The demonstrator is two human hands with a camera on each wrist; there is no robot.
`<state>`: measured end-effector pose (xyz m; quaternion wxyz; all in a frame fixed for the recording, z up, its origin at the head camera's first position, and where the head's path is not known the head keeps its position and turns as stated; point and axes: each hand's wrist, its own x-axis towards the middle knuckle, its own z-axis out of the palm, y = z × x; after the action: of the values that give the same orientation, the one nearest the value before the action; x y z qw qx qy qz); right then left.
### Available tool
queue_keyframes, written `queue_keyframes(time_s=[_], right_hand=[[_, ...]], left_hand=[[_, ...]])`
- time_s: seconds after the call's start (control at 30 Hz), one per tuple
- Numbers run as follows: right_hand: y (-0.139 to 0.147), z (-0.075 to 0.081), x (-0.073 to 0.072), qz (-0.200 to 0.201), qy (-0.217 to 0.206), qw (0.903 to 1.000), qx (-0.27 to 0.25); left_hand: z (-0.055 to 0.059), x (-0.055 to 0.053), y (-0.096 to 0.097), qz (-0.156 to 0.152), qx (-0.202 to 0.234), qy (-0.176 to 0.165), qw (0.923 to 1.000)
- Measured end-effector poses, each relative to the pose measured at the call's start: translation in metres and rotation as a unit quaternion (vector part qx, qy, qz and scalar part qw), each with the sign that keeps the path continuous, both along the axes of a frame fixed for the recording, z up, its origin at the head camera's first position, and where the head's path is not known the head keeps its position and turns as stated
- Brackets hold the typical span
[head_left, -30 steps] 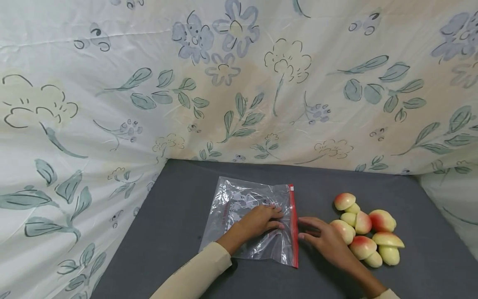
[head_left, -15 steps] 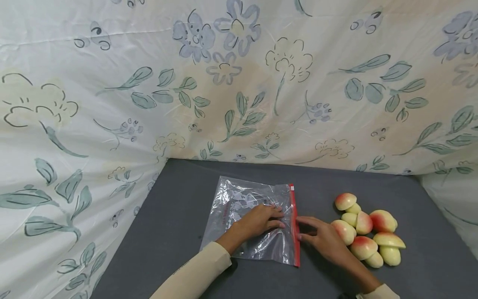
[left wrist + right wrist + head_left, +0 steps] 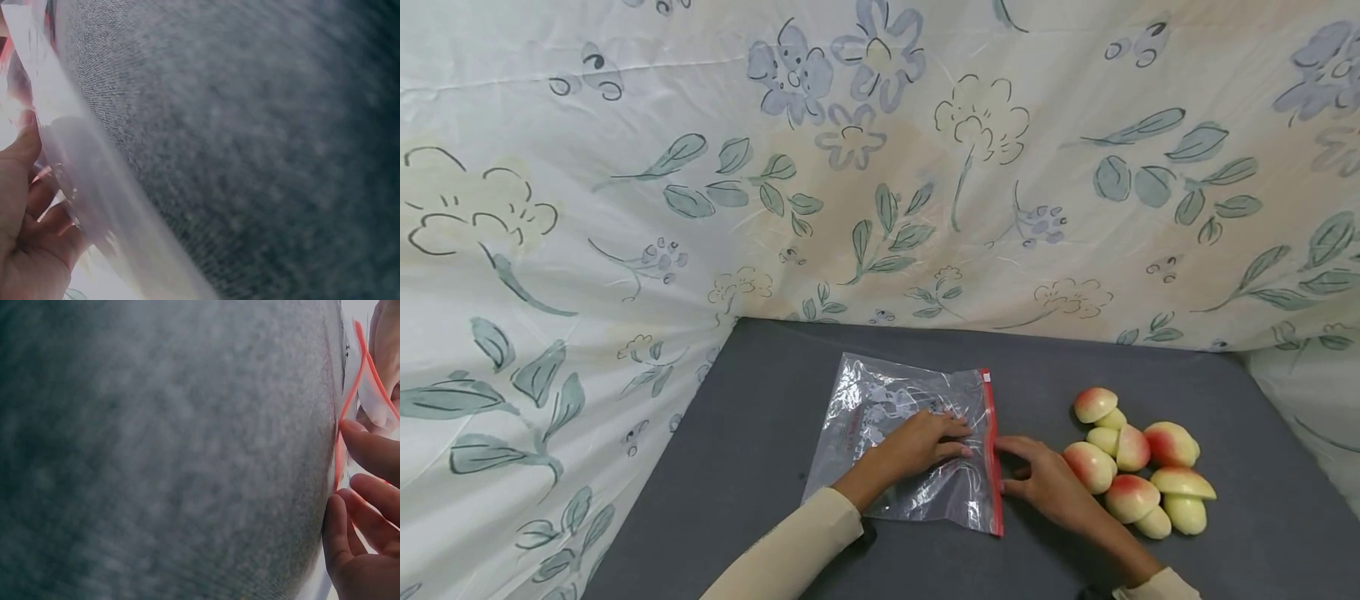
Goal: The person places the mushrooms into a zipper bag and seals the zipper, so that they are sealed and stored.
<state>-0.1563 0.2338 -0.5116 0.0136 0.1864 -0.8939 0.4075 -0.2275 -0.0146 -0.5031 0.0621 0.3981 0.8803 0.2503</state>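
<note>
A: Where does the bag (image 3: pixel 887 400) lie?

B: Flat on the bench (image 3: pixel 760 400), under the fingers of the left hand (image 3: pixel 917 446), its red strip (image 3: pixel 991 421) at the fingertips of the right hand (image 3: pixel 1051 483)

A: And how are the fingers?

B: The left ones rest on the bag, loosely bent and a little spread, pinching nothing that I can see. On the right, thumb and forefinger are apart, both at the strip; whether they pinch it I cannot tell

A: What is done, then?

B: The bag is laid out and, I'd judge, steadied. From the right wrist the strip splits into two red lines just past the right fingers, so the mouth looks partly parted

A: And left?

B: Probably the rest of the mouth. All six mushrooms (image 3: pixel 1090 467) sit outside the bag, behind the right fingers and near that hand; none shows inside
</note>
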Motion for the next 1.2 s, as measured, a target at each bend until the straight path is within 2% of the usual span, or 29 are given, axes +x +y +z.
queue_keyframes(time_s=[0.13, 0.47, 0.7, 0.93, 1.2], right_hand=[[-0.001, -0.001, 0.0, 0.006, 0.025, 0.9996, 0.01], [-0.001, 0.001, 0.0, 0.007, 0.009, 0.9996, 0.026], [-0.001, 0.004, 0.001, 0.002, 0.011, 0.9993, 0.037], [-0.005, 0.006, 0.002, -0.004, 0.016, 0.9989, 0.044], [-0.004, 0.006, 0.001, -0.006, -0.004, 0.9991, 0.042]], left_hand=[[-0.001, 0.0, -0.001, -0.003, 0.022, 0.001, 0.9998], [-0.004, 0.003, -0.001, -0.002, 0.075, 0.007, 0.9972], [-0.006, 0.005, 0.002, 0.003, 0.098, 0.035, 0.9945], [0.001, 0.007, 0.001, 0.012, 0.11, 0.023, 0.9936], [0.003, 0.009, -0.002, 0.011, 0.132, 0.0, 0.9912]])
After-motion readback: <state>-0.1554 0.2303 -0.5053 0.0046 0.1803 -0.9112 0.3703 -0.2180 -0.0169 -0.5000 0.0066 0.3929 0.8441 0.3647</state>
